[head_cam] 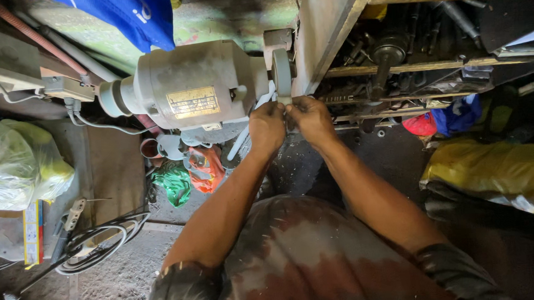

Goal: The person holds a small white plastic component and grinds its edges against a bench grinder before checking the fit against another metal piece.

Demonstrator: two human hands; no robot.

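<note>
A grey bench grinder motor (184, 84) lies across the upper middle, its grinding wheel (282, 70) at its right end. My left hand (267, 127) and my right hand (311, 118) meet just below the wheel. Their fingertips pinch a small workpiece (286, 106) held against the wheel's lower edge. The piece is mostly hidden by my fingers, so its shape is unclear. Both forearms reach forward from my stained shirt (309, 257) at the bottom.
A wooden shelf unit (421, 69) packed with metal tools stands at the right. Yellow plastic bags (493, 171) lie lower right, a clear bag (12, 163) at left. Coiled cable (95, 241), green and orange cloths (186, 175) and a blue cloth (132, 14) surround the grinder.
</note>
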